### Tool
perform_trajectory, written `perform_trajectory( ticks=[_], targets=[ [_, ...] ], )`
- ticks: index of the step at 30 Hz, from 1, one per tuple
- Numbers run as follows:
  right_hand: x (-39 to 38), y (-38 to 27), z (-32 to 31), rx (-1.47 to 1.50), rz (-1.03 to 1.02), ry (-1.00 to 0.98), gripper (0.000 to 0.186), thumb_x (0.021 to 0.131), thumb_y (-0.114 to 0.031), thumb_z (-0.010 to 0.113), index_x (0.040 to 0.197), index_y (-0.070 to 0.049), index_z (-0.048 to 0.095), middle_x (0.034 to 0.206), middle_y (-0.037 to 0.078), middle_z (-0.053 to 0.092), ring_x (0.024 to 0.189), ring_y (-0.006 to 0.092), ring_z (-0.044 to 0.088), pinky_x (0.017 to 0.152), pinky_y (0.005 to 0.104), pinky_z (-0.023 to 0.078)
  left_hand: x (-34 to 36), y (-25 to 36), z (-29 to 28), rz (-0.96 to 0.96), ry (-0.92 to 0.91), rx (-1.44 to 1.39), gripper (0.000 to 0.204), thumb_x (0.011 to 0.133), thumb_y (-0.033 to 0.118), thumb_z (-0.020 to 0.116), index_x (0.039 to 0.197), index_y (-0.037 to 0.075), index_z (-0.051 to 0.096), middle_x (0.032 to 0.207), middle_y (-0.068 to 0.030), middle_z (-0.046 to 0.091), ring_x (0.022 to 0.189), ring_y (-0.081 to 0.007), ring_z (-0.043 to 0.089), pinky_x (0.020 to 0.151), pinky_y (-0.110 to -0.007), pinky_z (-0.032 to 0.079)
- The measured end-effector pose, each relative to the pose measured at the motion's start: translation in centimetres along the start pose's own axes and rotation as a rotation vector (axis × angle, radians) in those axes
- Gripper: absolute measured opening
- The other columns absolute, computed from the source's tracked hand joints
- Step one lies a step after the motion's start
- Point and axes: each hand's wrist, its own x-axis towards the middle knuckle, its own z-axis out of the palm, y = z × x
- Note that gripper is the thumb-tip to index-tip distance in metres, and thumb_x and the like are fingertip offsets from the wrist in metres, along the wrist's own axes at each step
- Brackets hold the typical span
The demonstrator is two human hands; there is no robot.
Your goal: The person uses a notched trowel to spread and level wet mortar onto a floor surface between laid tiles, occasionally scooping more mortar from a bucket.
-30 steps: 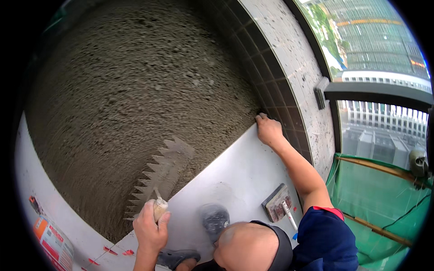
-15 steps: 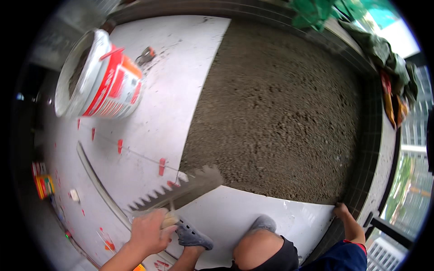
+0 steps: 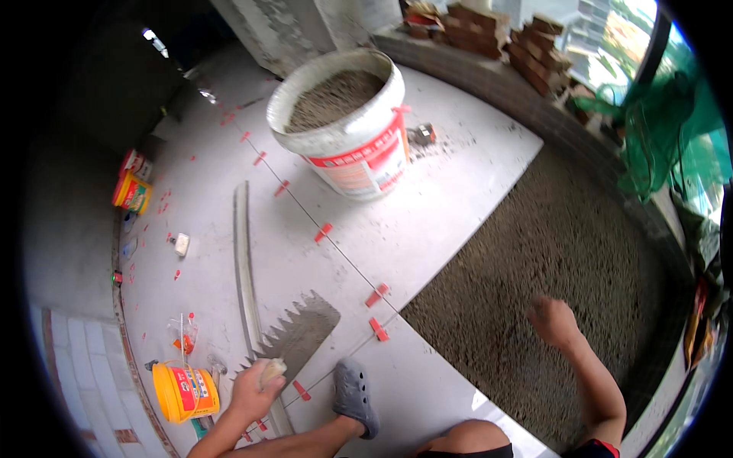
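So the left hand [image 3: 254, 391] has a closed grip around the pale wooden handle of a notched trowel [image 3: 300, 336], and the trowel's toothed blade lies flat on the white floor tiles [image 3: 458, 198], teeth pointing up-left, just beside a long straightedge [image 3: 244, 259] that runs up the tiles. The right hand [image 3: 555, 322] is out over the grey mortar bed [image 3: 550, 252], fingers curled into a loose fist with nothing in it; can't tell if the knuckles are touching the mortar or hovering just above. A foot in a grey clog [image 3: 353, 397] is planted on the tile just right of the trowel, near the edge where tile meets mortar. Little red tile spacers [image 3: 377, 293] sit along the joints between tiles. Further up there's a big white bucket [image 3: 347, 122] with red markings, full of the same gritty grey mix, standing well apart from both hands. Down by the left hand, a small yellow tub [image 3: 182, 391] sits near the wall tiles. Stack of bricks [image 3: 489, 30] along the far ledge, green netting [image 3: 664, 130] at the right.
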Motion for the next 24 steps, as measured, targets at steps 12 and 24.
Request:
perform_trajectory(
  ticks=[12,24],
  targets=[
    [28.5,-40.6,-12.4,0.125,-0.85,0.53,0.04,0.084,-0.023,0.062,0.119,-0.003,0.058,0.111,0.022,0.061,0.104,0.0378,0.059,0.091,0.0433,0.047,3.4,1.0,0.3,-0.151,0.078,-0.313,0.034,0.084,0.031,0.066,0.102,0.004,0.06,0.082,-0.0193,0.065,0.079,-0.0391,0.064,0.068,-0.042,0.049],
    [41.0,-40.7,-8.2,-0.515,-0.662,-0.309,0.05,0.081,-0.023,0.065,0.127,-0.009,0.057,0.117,0.022,0.063,0.108,0.0352,0.062,0.091,0.0421,0.048,3.8,-1.1,0.5,-0.2,0.158,-0.303,0.043,0.088,0.04,0.063,0.108,0.003,0.055,0.084,-0.0214,0.066,0.08,-0.0416,0.063,0.067,-0.048,0.049]
  ],
)
